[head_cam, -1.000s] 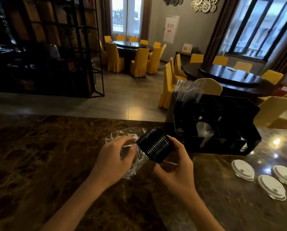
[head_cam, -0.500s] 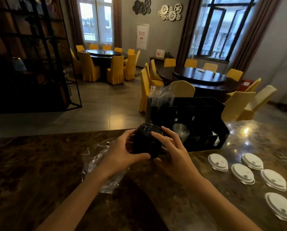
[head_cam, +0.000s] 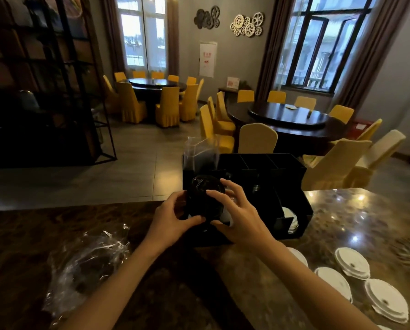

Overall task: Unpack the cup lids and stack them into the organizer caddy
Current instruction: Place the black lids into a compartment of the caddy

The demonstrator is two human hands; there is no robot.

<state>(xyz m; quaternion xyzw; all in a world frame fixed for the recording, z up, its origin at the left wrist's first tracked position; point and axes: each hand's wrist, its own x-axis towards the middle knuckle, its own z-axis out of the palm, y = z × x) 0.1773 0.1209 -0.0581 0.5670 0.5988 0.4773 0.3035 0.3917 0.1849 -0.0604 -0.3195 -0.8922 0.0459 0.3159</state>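
Observation:
I hold a stack of black cup lids [head_cam: 205, 198] between both hands, right at the front left of the black organizer caddy [head_cam: 292, 172]. My left hand [head_cam: 170, 219] grips the stack from the left and below. My right hand [head_cam: 238, 210] closes on it from the right, with the fingers spread over its top. The empty clear plastic wrapper [head_cam: 87, 263] lies crumpled on the dark marble counter [head_cam: 20, 239], to the left of my left forearm. White lids [head_cam: 291, 219] sit in a front right compartment of the caddy.
Several white cup lids [head_cam: 351, 263] lie loose on the counter at the lower right. A clear plastic bag [head_cam: 200, 151] sticks up from the caddy's back left. Beyond the counter are round dark tables with yellow chairs [head_cam: 257, 139] and a black shelf [head_cam: 44, 91] at the left.
The stack of black lids came out of the wrapper and moved right and forward to the caddy. The wrapper was left behind on the counter. My left hand moved from the wrapper onto the stack.

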